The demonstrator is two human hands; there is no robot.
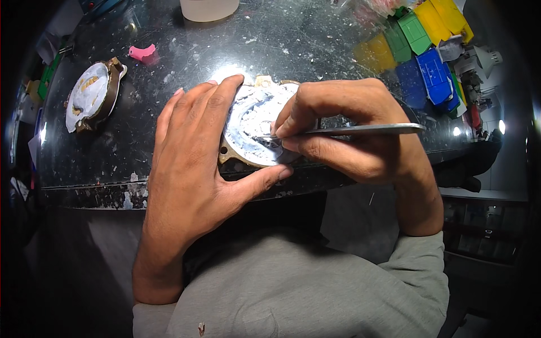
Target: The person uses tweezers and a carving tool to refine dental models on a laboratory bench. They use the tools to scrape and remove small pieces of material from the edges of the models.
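Note:
A brass dental flask half [242, 159], packed with white plaster, sits near the table's front edge. My left hand [194, 143] grips it, fingers along its left and far side, thumb on the near rim. Between thumb and fingers of my right hand [349, 132] is a slim metal hand tool [372, 130]. The tool's handle points right, and its thin end touches the plaster [245, 138] near the middle. My right fingers cover part of that end and the plaster's right side. Farther left lies a second plaster-filled flask half [93, 93], apart from both hands.
The dark, speckled table [169, 34] has a scuffed front edge. A pink curved piece [142, 53] lies at the far left, and a whitish round container [209, 8] stands at the back. Yellow, green and blue plastic bins [434, 79] line the right side.

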